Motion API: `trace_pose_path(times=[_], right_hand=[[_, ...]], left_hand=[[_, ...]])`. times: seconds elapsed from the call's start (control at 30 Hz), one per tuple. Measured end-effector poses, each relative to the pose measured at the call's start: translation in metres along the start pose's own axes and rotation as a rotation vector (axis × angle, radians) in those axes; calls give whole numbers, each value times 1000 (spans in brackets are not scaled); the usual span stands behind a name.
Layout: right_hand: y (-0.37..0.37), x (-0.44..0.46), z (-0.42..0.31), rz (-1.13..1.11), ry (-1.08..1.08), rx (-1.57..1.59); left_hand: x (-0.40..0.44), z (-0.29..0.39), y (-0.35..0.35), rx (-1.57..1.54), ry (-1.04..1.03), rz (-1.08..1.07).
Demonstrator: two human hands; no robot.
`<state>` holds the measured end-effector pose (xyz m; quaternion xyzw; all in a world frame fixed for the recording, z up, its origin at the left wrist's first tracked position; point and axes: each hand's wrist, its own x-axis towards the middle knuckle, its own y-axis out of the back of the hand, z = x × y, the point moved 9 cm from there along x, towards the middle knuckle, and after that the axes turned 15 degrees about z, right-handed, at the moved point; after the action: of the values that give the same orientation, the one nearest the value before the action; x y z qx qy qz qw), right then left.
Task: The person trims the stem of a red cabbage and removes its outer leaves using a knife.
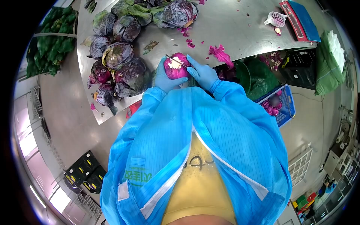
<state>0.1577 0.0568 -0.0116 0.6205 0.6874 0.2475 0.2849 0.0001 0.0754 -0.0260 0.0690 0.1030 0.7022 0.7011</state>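
A peeled purple cabbage point(176, 72) with a pale cut patch faces up near the table's front edge. My left hand point(166, 78), in a blue glove, cups it from the left and below. On the right, my right hand point(203, 72), also gloved, is closed on a knife point(174, 60), whose thin dark blade lies across the pale patch. The knife's handle is mostly hidden in the fingers. Several unpeeled purple cabbages point(118, 56) are heaped on the metal table point(228, 28) left of my hands.
Loose purple leaves point(221, 54) lie right of the hands. A white mesh cup point(276, 19) and a red and blue scale-like object point(300, 20) stand at the back right. Below the table's right edge are a green bag point(260, 77), a black crate point(299, 63) and a blue basket point(285, 105).
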Motion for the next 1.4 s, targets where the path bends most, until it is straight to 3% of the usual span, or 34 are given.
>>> trace_pose_path(times=[0.27, 0.33, 0.47, 0.63, 0.73, 1.03, 1.2, 1.23, 1.33, 1.4], right_hand=[[8, -1, -2, 28, -64, -88], [9, -1, -1, 36, -83, -137], [15, 3, -2, 75, -102, -159], [17, 8, 2, 108, -110, -179], [18, 8, 4, 119, -123, -165], [11, 8, 15, 129, -220, -119], [13, 3, 25, 333, -270, 100], [7, 3, 33, 330, -274, 103], [-7, 8, 61, 228, -518, 534], [1, 11, 61, 225, -493, 511]], left_hand=[[-1, -15, -4, 54, -21, 29], [1, -14, -1, 327, -133, 72], [1, -5, -1, 535, -149, 110], [-2, 27, -6, 743, 1, 110], [-4, 30, -7, 717, 89, 97], [-6, 40, -12, 793, 130, 66], [-8, 34, -15, 795, 55, 82], [-11, 34, -14, 771, 10, 88], [-12, 29, -13, 808, -23, 101], [-12, 23, -13, 767, -63, 115]])
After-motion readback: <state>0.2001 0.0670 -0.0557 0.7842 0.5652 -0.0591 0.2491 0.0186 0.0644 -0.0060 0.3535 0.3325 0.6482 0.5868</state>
